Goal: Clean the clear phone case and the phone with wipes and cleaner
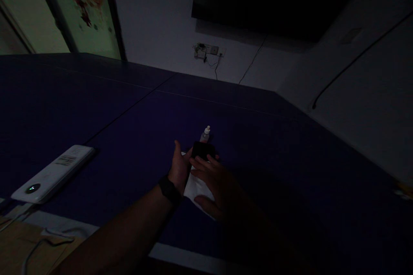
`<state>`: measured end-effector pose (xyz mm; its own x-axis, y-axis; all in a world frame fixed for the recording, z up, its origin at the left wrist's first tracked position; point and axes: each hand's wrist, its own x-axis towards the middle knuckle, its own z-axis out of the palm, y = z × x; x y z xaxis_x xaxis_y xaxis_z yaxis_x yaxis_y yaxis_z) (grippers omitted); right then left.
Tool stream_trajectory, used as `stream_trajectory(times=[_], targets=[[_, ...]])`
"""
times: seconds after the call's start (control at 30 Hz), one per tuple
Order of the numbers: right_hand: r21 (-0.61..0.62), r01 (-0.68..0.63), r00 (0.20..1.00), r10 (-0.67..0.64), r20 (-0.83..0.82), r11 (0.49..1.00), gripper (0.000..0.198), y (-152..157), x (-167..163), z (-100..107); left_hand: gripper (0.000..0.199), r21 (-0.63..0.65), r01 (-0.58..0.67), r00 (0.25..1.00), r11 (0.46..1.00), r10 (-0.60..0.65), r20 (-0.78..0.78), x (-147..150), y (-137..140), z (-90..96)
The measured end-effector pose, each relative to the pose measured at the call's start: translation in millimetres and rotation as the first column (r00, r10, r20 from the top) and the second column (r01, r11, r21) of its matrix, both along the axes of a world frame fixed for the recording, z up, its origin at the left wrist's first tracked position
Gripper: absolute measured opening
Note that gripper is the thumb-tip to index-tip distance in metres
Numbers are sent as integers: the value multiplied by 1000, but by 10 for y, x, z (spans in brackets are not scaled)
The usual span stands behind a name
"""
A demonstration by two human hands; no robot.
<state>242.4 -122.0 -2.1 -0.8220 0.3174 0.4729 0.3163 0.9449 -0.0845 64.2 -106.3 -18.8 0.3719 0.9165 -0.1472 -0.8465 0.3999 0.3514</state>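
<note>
My left hand, with a dark watch on its wrist, is palm up with the thumb stretched out. A dark, flat, phone-like object rests on its fingers, which are mostly hidden. Over that object's near edge lie the fingertips of my right hand. Beneath the right palm, between thumb and fingers, is a white cloth or tissue. Just beyond the hands a small clear bottle with a white cap stands on the dark blue surface. The dim light hides finer detail.
A white power bank-like device with a small lit display lies at left. Cables run over a tan surface at the lower left. Ahead, a wall holds sockets with wires and a large dark screen. Patterned glass doors stand far left.
</note>
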Motion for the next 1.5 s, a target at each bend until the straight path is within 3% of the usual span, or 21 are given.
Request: stream_trajectory(times=[0.1,0.17,0.27,0.4,0.5,0.57,0.73,0.87,0.9,0.97,1.03,1.1,1.2,1.3,1.37,1.4,1.5], targets=[[92,-38,999,41,-31,995,37,-28,17,-14,103,28,38,999,999,-38,13,-43,18,-35],[116,-89,996,89,7,989,46,-42,15,-6,105,47,65,998,997,-66,20,-75,27,-49],[98,-116,992,110,64,988,60,-30,9,14,105,54,71,997,996,-72,16,-91,28,-57],[60,25,997,-29,67,998,63,22,35,17,102,31,66,998,997,-67,18,-46,26,-44],[30,-54,995,51,86,998,66,34,63,4,103,11,106,994,994,-106,3,-22,40,-17],[18,-114,991,113,77,993,63,35,69,-9,106,3,135,991,991,-135,-1,-20,51,8],[48,-74,997,74,-12,996,56,46,39,-38,105,0,92,995,996,-92,42,-27,41,52],[24,-233,972,234,-13,972,38,43,64,-41,106,8,73,997,997,-73,8,-33,7,44],[23,-205,976,206,-74,978,37,51,84,-46,106,4,53,999,999,-53,-7,-29,-6,43],[-15,2,961,-6,-275,1000,39,84,122,-65,104,2,28,999,1000,-28,-28,-10,-37,49],[-90,232,866,-248,-435,968,42,129,135,-95,97,13,50,998,999,-50,-31,20,-70,57],[-91,299,846,-307,-436,950,43,169,108,-122,94,12,82,996,997,-82,-34,51,-88,52],[-4,102,975,-101,-199,995,41,188,37,-129,97,-9,82,995,997,-83,-54,79,-64,8],[-97,-64,993,54,-109,993,40,169,20,-98,100,-3,100,992,995,-100,-76,84,-26,-45],[-260,-49,966,-20,-256,964,42,160,50,-88,97,28,123,988,992,-120,-98,87,-33,-51],[-380,-4,921,-144,-361,925,44,162,71,-91,94,53,139,985,989,-132,-111,92,-49,-41],[-705,90,628,-589,-509,704,59,192,134,-116,78,93,172,971,981,-153,-182,116,-125,27]])
